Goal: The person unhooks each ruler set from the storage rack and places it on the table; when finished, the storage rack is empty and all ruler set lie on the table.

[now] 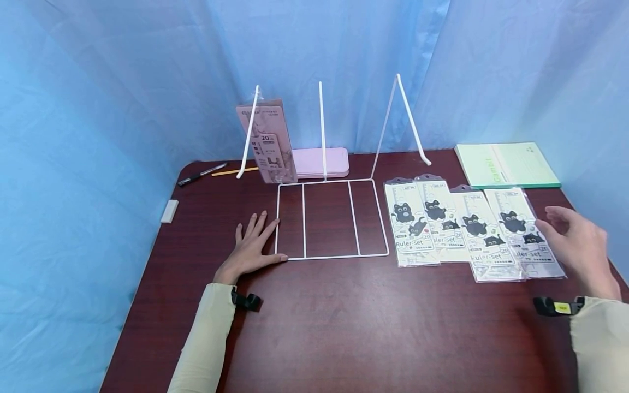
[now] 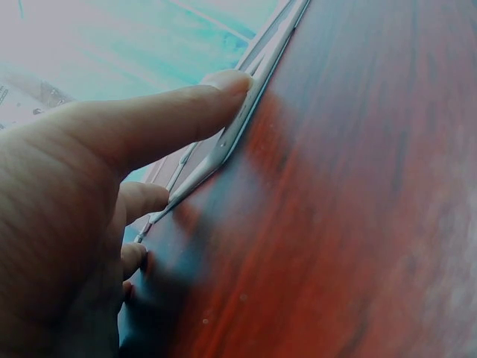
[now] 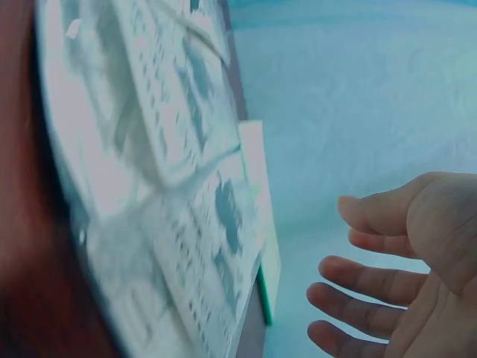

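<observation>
A white wire display rack [image 1: 330, 256] stands on the table with upright prongs at its back. My left hand [image 1: 250, 243] lies with spread, straight fingers at its front left corner; in the left wrist view the thumb [image 2: 186, 112] touches the base wire. From the rack's left prong hangs a pinkish package [image 1: 270, 128] marked "20". Right of the rack lie several ruler set packs [image 1: 405, 215] printed with black cats, some overlapping. Beside the rightmost pack [image 1: 513, 224] hovers my right hand [image 1: 580, 245], its fingers loosely bent and holding nothing.
A pale green notebook [image 1: 526, 164] lies at the back right. Behind the rack sits a lilac case [image 1: 336, 161]. A pen [image 1: 202, 174], a yellow pencil [image 1: 236, 171] and a white eraser [image 1: 169, 211] are on the left. Blue curtains [image 1: 354, 43] hang around the table.
</observation>
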Demonstrator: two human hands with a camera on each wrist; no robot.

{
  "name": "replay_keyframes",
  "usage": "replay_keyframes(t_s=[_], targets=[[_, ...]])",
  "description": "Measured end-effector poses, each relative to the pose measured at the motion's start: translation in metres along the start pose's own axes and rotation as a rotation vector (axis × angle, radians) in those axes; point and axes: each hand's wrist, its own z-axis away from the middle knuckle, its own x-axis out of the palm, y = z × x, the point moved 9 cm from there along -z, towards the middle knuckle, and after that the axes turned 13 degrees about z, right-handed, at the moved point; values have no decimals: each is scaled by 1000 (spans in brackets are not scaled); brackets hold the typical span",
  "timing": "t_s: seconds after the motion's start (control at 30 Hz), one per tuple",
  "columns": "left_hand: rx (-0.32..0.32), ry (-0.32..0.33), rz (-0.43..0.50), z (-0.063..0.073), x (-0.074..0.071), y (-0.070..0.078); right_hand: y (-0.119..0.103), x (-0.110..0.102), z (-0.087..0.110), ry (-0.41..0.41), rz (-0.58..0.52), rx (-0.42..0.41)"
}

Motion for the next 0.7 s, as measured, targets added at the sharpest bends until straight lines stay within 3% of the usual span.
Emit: replay_keyframes(t_s=[0.4, 0.7], targets=[[5, 2, 1, 1, 0, 0, -71, -5, 7, 45, -89, -184], [6, 1, 0, 1, 0, 1, -118, 5, 12, 66, -135, -302]])
